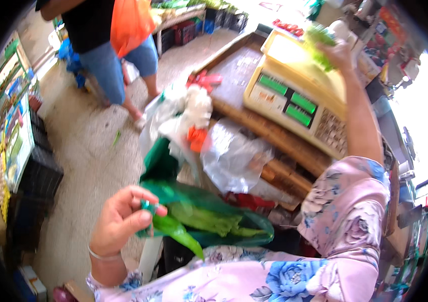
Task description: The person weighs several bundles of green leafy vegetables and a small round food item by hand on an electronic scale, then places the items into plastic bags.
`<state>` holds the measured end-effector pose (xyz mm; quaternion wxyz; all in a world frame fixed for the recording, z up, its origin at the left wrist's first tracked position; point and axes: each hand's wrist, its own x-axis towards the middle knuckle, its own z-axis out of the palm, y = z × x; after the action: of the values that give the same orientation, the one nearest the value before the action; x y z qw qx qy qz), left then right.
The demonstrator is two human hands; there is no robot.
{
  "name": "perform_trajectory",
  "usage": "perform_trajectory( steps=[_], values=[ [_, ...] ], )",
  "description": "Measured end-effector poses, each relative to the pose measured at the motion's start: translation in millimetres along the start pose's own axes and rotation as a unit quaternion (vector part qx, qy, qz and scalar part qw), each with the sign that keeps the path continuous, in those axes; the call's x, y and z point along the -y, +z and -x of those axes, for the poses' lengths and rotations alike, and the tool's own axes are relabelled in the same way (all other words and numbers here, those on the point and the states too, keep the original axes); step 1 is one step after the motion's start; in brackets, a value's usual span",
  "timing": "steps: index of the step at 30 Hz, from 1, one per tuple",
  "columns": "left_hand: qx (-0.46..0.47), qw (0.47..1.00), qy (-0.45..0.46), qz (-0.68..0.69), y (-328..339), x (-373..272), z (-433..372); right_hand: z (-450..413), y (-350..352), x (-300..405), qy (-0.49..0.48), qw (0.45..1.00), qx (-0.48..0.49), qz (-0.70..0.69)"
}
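With my left hand [125,219] I pinch the gathered rim of a translucent green plastic bag [263,230]. Long green peppers [180,234] and leafy greens [206,219] show in and at the bag. Stretched out at the upper right, my right hand [336,53] holds a bunch of leafy greens [318,36] over the back of a cream-coloured weighing scale [255,92]. The scale has green displays and a keypad, and it stands on a wooden counter [233,107]. Whether the greens touch its pan I cannot tell.
White plastic bags [165,120] and a clear bag [229,158] hang at the counter's side. Red bags [204,80] lie on its corner. A person [104,68] with an orange bag [131,26] stands across the floor. Black crates [42,166] and produce line the left; tomatoes [289,27] lie behind the scale.
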<state>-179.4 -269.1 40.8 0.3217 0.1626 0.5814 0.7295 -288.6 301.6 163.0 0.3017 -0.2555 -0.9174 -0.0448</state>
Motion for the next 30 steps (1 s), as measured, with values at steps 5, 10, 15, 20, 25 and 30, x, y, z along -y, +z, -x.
perform_trajectory(
  steps=[5,10,15,20,25,30],
  values=[
    [-0.044,0.997,0.031,-0.047,10.5,0.1,-3.5,83.7,-79.8,18.8,0.046,0.807,0.142,-0.571],
    [-0.036,0.994,0.055,-0.082,20.9,7.8,-25.7,301.3,-32.3,63.9,0.039,0.554,0.169,-0.814],
    [-0.027,0.994,0.054,-0.089,32.9,10.7,-24.0,424.9,-3.2,123.7,0.086,0.426,0.44,-0.786],
    [-0.032,0.997,0.046,-0.06,51.9,7.2,-15.7,446.2,55.5,164.1,0.11,0.595,0.505,-0.615],
    [-0.105,0.991,0.077,-0.041,36.0,11.7,-14.7,440.0,14.8,127.4,-0.178,0.803,0.379,-0.424],
    [-0.124,0.987,0.092,-0.048,26.8,10.9,-22.8,428.7,-32.3,28.0,-0.37,0.855,0.35,-0.101]
  ],
)
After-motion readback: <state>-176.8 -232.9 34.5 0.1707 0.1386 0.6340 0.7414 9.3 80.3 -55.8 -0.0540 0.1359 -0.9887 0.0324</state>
